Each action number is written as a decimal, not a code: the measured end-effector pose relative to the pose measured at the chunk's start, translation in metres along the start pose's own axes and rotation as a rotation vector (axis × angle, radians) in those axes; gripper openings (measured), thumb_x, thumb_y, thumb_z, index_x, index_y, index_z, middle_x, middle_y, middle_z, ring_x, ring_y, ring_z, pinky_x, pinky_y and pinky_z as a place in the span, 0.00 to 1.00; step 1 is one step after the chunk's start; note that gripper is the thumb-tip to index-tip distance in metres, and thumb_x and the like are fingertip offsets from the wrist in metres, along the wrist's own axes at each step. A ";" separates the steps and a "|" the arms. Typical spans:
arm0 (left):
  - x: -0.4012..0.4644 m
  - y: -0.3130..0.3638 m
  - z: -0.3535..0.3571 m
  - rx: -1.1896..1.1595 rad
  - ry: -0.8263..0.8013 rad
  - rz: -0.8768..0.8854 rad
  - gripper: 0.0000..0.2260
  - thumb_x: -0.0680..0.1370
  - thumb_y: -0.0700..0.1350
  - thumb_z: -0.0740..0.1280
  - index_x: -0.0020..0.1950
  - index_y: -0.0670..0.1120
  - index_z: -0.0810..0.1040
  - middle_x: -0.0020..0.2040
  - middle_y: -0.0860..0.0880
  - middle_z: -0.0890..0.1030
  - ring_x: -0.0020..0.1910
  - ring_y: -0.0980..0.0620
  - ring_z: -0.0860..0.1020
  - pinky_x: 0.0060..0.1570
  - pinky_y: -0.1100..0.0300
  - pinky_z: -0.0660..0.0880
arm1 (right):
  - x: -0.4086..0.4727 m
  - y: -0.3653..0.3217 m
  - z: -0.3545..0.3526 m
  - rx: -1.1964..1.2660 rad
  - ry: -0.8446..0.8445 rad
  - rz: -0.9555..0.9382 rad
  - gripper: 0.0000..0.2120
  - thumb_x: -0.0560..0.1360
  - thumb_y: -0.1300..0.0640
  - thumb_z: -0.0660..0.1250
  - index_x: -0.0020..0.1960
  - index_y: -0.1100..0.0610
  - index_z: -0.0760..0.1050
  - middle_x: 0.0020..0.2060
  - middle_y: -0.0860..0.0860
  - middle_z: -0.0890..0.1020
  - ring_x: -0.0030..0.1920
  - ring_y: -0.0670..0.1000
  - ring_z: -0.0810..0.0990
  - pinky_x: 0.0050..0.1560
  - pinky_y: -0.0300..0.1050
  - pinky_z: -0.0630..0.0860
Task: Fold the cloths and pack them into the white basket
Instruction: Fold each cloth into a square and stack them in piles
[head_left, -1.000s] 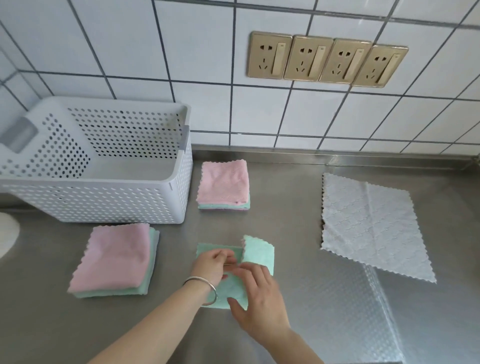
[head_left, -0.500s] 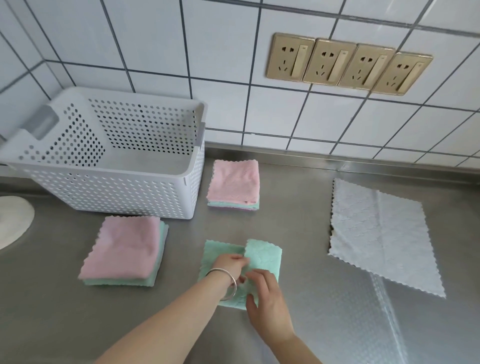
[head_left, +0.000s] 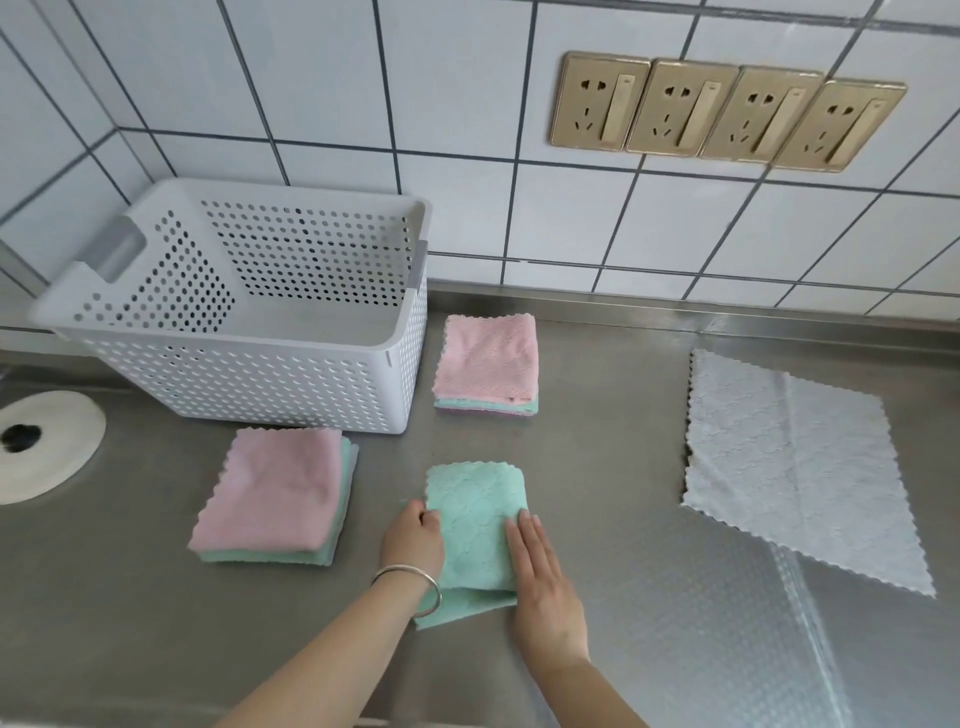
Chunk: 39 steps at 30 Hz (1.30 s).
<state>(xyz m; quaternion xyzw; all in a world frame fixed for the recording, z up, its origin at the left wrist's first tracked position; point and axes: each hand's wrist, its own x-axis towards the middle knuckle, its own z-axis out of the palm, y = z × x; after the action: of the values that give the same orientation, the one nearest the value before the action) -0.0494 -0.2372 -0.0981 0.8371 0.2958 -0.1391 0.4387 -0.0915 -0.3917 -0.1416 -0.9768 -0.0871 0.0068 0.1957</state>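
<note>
A green cloth (head_left: 475, 525) lies folded on the steel counter in front of me. My left hand (head_left: 413, 538) holds its left edge with curled fingers. My right hand (head_left: 540, 577) lies flat on its right side with straight fingers. The white perforated basket (head_left: 249, 374) stands at the back left, with no cloth visible inside. One folded stack topped by a pink cloth (head_left: 275, 493) lies in front of the basket. A second pink-topped stack (head_left: 488, 361) sits to the basket's right. A white cloth (head_left: 784, 462) lies spread flat at the right.
A tiled wall with a row of gold sockets (head_left: 727, 111) rises behind the counter (head_left: 649, 623). A white round object with a dark hole (head_left: 44, 447) sits at the left edge.
The green cloth's right flap, held up a second ago, has been folded over to the left and now lies flat. My right hand has gone from pinching to pressing flat.
</note>
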 end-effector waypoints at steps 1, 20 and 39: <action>-0.001 -0.002 0.001 0.008 0.019 -0.025 0.14 0.78 0.40 0.56 0.32 0.46 0.61 0.41 0.35 0.74 0.39 0.42 0.69 0.38 0.55 0.60 | 0.000 -0.002 -0.001 -0.004 -0.010 -0.004 0.40 0.59 0.73 0.65 0.69 0.54 0.66 0.69 0.45 0.67 0.67 0.46 0.64 0.29 0.22 0.69; -0.008 -0.036 -0.002 0.106 0.153 -0.075 0.13 0.74 0.40 0.61 0.32 0.46 0.61 0.40 0.42 0.72 0.41 0.41 0.73 0.43 0.52 0.71 | 0.005 0.002 0.014 -0.225 -0.113 -0.268 0.30 0.66 0.60 0.50 0.68 0.55 0.65 0.68 0.50 0.71 0.76 0.51 0.45 0.71 0.48 0.61; -0.021 -0.010 0.001 -0.055 0.130 -0.122 0.11 0.73 0.50 0.67 0.48 0.44 0.73 0.49 0.44 0.81 0.50 0.42 0.78 0.50 0.52 0.74 | 0.060 -0.008 -0.049 0.656 -0.335 0.613 0.14 0.77 0.52 0.60 0.35 0.55 0.65 0.31 0.48 0.69 0.30 0.46 0.66 0.30 0.39 0.61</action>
<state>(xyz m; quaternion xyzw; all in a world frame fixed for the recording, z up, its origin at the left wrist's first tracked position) -0.0722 -0.2412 -0.0953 0.8124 0.3776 -0.1029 0.4322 -0.0315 -0.3924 -0.0918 -0.8297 0.1812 0.2488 0.4657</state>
